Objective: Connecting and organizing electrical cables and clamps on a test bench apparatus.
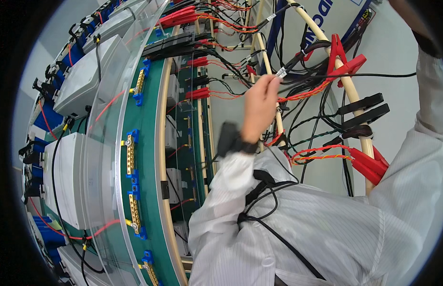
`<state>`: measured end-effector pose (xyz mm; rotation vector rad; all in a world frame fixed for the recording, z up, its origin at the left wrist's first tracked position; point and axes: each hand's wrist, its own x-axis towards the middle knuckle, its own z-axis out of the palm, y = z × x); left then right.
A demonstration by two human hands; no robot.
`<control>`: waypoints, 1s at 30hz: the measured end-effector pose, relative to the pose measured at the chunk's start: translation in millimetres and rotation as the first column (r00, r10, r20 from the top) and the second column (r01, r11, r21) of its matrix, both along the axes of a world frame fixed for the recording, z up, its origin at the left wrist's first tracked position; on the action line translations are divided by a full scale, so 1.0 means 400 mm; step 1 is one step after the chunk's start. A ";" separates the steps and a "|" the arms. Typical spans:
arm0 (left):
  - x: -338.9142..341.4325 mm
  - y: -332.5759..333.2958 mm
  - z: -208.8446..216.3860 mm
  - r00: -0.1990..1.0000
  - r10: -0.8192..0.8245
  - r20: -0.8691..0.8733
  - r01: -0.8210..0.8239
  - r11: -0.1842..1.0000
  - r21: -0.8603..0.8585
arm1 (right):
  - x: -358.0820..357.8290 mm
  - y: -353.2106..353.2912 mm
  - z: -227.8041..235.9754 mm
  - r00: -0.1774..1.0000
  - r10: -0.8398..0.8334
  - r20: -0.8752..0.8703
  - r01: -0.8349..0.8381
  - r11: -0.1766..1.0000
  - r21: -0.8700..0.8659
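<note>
Head view: the left hand (pixel 260 107), slightly blurred, is closed to a pinch, thumb and fingers meeting at the white label (pixel 281 72) on a labelled black cable (pixel 295 61), which lies at their one o'clock. That grip by the tag seems to single the cable out from the dark bundle around it. A thin black lead (pixel 374 75) runs from near the fingertips toward three o'clock; whether it is pinched too, I cannot tell. The right hand (pixel 406 11), at two o'clock, is mostly lost in the dark rim — neither its opening nor any hold can be told.

Further out, a cream pole (pixel 313 25) slants down the person's right. Red clamps (pixel 344 63) sit on it at two o'clock, black clamps (pixel 364 109) at three and lower red clamps (pixel 370 164) at four, probably parked there so their leads stay sorted. Toward ten and eleven o'clock, black clips (pixel 169 46) and red clips (pixel 178 17) are grouped by colour — likely to keep polarity plain. Between eight and nine, brass terminal bars (pixel 131 155) in blue holders line a green board (pixel 152 157), with pale boxes (pixel 69 176) beyond.
</note>
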<state>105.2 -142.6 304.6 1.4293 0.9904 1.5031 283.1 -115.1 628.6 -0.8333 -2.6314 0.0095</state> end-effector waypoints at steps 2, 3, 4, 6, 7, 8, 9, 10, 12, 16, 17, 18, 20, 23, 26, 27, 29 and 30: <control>-0.064 -0.076 0.016 0.936 -0.299 0.188 0.317 0.945 -0.076 | 0.137 0.095 -0.015 0.970 -0.123 0.211 0.142 0.987 -0.077; -0.081 -0.110 0.010 0.860 -0.468 0.204 0.492 0.866 -0.091 | 0.181 0.109 -0.055 0.914 -0.208 0.349 0.265 0.956 -0.122; -0.076 -0.141 -0.003 0.804 -0.571 0.166 0.591 0.798 -0.114 | 0.219 0.124 -0.094 0.832 -0.263 0.489 0.373 0.917 -0.143; -0.081 -0.187 -0.028 0.700 -0.710 0.077 0.708 0.678 -0.196 | 0.189 0.126 -0.212 0.838 -0.181 0.515 0.397 0.849 -0.348; -0.065 -0.193 -0.047 0.711 -0.702 0.033 0.693 0.693 -0.199 | 0.179 0.121 -0.239 0.875 -0.164 0.456 0.398 0.781 -0.482; -0.042 -0.196 -0.072 0.722 -0.692 -0.011 0.676 0.709 -0.202 | 0.165 0.104 -0.242 0.869 -0.236 0.436 0.444 0.760 -0.474; -0.026 -0.198 -0.088 0.732 -0.678 -0.061 0.653 0.725 -0.221 | 0.150 0.101 -0.257 0.864 -0.299 0.404 0.479 0.735 -0.481; -0.009 -0.200 -0.091 0.744 -0.664 -0.073 0.645 0.743 -0.182 | 0.184 0.126 -0.285 0.924 -0.244 0.293 0.372 0.747 -0.551; 0.005 -0.199 -0.086 0.771 -0.630 -0.096 0.622 0.776 -0.106 | 0.205 0.123 -0.303 0.915 -0.267 0.301 0.397 0.728 -0.560; 0.000 -0.194 -0.076 0.939 -0.319 -0.132 0.313 0.948 -0.064 | 0.207 0.126 -0.307 0.921 -0.186 0.342 0.360 0.742 -0.565; 0.002 -0.186 -0.077 0.967 -0.241 -0.084 0.238 0.970 -0.042 | 0.201 0.119 -0.297 0.926 -0.147 0.348 0.332 0.757 -0.562; 0.006 -0.170 -0.075 0.985 -0.172 -0.032 0.172 0.985 -0.023 | 0.193 0.109 -0.283 0.935 -0.106 0.337 0.281 0.801 -0.529; 0.001 -0.139 -0.068 1.000 0.011 -0.022 -0.010 0.998 0.065 | 0.128 0.071 -0.256 0.982 -0.155 0.107 0.187 0.852 -0.490; -0.013 -0.074 0.023 0.919 0.377 -0.112 -0.293 0.846 0.446 | -0.006 0.041 -0.202 0.986 -0.135 0.101 0.163 0.922 -0.350; -0.039 -0.054 0.088 0.921 0.389 -0.020 -0.343 0.836 0.429 | -0.226 -0.022 -0.176 0.974 0.043 0.223 0.033 0.944 -0.330; -0.045 -0.057 0.103 0.955 0.290 0.067 -0.296 0.899 0.322 | -0.275 -0.053 -0.157 0.964 0.087 0.251 0.050 0.868 -0.493; -0.053 -0.063 0.120 0.942 0.203 0.267 -0.264 0.940 0.218 | -0.308 -0.018 -0.205 0.982 0.118 0.149 -0.043 0.902 -0.430; -0.055 -0.071 0.117 0.906 0.200 0.372 -0.291 0.935 0.204 | -0.322 -0.016 -0.211 0.980 0.115 0.160 -0.047 0.925 -0.378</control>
